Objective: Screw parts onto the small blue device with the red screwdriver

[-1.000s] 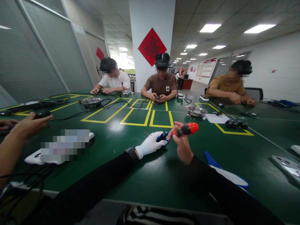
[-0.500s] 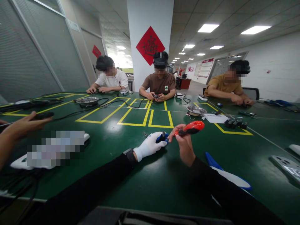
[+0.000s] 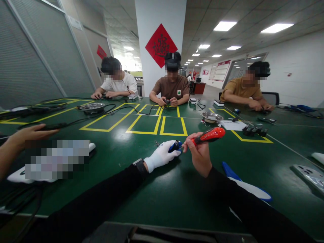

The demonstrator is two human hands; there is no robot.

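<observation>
In a white glove with blue fingertips, my left hand (image 3: pixel 164 154) is closed around a small black cylindrical part (image 3: pixel 176 144) above the green table. Bare and just to its right, my right hand (image 3: pixel 197 153) grips a red and black screwdriver (image 3: pixel 210 135). Its handle points up to the right and its thin shaft reaches toward the black part. Whether the tip touches the part cannot be made out. Several small screws (image 3: pixel 157 143) lie on the table behind my left hand.
A blue and white glove (image 3: pixel 249 189) lies at the right, with a phone (image 3: pixel 310 177) beyond it. Metal bowls (image 3: pixel 212 117) and black parts (image 3: pixel 254 131) stand farther back. At the left are a white device (image 3: pixel 91 148), cables and another person's hand (image 3: pixel 31 135). Three people sit opposite.
The screwdriver has turned in my right hand and its handle sits slightly farther right and higher. My left hand has hardly moved. The other person's hand at the left has shifted slightly.
</observation>
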